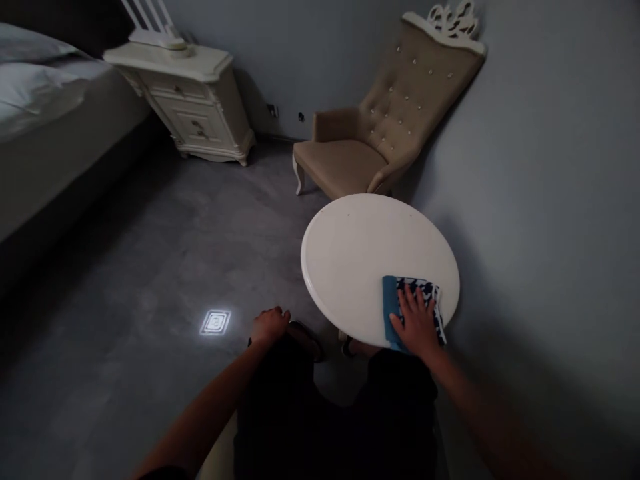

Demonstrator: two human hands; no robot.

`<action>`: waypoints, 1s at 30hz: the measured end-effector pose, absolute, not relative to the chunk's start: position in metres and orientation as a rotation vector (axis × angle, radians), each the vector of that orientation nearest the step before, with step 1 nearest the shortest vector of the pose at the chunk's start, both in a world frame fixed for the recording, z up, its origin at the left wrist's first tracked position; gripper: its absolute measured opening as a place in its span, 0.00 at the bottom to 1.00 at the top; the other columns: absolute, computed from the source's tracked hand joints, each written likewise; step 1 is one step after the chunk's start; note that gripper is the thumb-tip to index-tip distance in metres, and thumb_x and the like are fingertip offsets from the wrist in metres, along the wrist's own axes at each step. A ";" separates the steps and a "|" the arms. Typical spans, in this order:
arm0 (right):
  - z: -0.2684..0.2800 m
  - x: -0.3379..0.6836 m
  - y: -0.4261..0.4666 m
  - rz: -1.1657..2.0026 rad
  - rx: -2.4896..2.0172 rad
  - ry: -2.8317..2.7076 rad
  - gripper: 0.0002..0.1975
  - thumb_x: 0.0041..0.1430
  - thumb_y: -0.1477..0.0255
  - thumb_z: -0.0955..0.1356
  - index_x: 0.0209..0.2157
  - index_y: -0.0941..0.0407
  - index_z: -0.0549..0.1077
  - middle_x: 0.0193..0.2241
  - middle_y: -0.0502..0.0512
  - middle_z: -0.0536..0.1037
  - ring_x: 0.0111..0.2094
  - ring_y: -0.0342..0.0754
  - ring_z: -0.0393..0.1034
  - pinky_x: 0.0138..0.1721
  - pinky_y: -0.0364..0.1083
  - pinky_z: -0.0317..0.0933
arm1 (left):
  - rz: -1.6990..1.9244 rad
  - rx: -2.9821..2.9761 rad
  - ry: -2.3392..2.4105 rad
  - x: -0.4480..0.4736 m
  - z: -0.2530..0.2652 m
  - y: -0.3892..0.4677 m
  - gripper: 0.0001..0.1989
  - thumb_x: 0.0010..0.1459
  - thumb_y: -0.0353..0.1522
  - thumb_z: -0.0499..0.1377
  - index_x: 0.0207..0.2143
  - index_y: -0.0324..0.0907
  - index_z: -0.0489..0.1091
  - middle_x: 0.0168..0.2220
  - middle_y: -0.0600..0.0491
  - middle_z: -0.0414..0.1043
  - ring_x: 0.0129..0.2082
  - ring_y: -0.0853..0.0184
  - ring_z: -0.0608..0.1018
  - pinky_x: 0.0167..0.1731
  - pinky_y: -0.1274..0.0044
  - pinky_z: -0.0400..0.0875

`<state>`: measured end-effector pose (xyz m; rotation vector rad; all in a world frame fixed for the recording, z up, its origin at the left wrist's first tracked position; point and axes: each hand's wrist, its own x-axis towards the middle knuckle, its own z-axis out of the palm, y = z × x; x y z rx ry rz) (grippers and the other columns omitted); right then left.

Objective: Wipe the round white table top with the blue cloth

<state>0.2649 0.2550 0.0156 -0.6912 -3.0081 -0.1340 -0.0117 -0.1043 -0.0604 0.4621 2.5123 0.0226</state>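
Observation:
My right hand (417,322) lies flat with its fingers spread on a folded cloth (390,310). The cloth has a plain blue edge and a dark-and-white patterned part, and it rests near the front right rim of a round white table (350,267). A corner of it reaches the table's edge. My left hand (270,327) rests on my left knee, its fingers bent loosely over it and their tips partly hidden. Nothing shows in the left hand.
A tan tufted armchair (345,163) stands behind the table, by the grey wall (550,167). Further left are a white nightstand (200,100) and a bed (45,153). A bright square light pattern (216,323) shows on the grey floor (200,240). My feet are under the table.

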 end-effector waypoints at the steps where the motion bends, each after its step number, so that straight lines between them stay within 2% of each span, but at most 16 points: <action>1: 0.015 0.259 0.238 -0.117 -0.610 -3.016 0.39 0.76 0.53 0.57 0.81 0.53 0.51 0.80 0.60 0.52 0.81 0.71 0.42 0.76 0.81 0.40 | 0.026 0.460 2.516 -0.011 -0.060 -0.105 0.29 0.73 0.45 0.46 0.52 0.37 0.81 0.52 0.32 0.84 0.54 0.45 0.84 0.51 0.63 0.75; 7: 0.023 0.180 0.163 0.087 -0.201 -3.095 0.39 0.75 0.50 0.59 0.80 0.51 0.56 0.82 0.56 0.46 0.82 0.71 0.35 0.77 0.80 0.34 | 0.032 0.445 2.515 -0.011 -0.058 -0.105 0.29 0.74 0.45 0.47 0.54 0.36 0.81 0.53 0.31 0.83 0.56 0.46 0.83 0.54 0.63 0.74; 14: 0.037 0.028 0.156 0.272 -0.057 -3.111 0.41 0.75 0.46 0.57 0.80 0.51 0.55 0.82 0.56 0.47 0.82 0.70 0.36 0.77 0.82 0.31 | 0.034 0.426 2.484 -0.017 -0.057 -0.107 0.28 0.75 0.45 0.47 0.53 0.37 0.81 0.54 0.32 0.83 0.57 0.46 0.83 0.53 0.63 0.74; 23: 0.032 -0.137 0.254 0.303 -0.364 -3.064 0.42 0.74 0.46 0.55 0.80 0.53 0.55 0.82 0.58 0.49 0.81 0.72 0.37 0.76 0.82 0.29 | 0.011 0.438 2.438 -0.031 -0.059 -0.106 0.26 0.76 0.43 0.46 0.52 0.41 0.81 0.53 0.35 0.84 0.56 0.49 0.84 0.53 0.65 0.74; 30: 0.037 -0.161 0.383 0.193 -0.789 -3.043 0.44 0.74 0.44 0.50 0.81 0.53 0.51 0.82 0.59 0.47 0.81 0.71 0.37 0.75 0.83 0.34 | -0.003 0.435 2.429 -0.038 -0.061 -0.104 0.26 0.76 0.44 0.46 0.50 0.41 0.81 0.51 0.35 0.84 0.55 0.48 0.84 0.51 0.65 0.75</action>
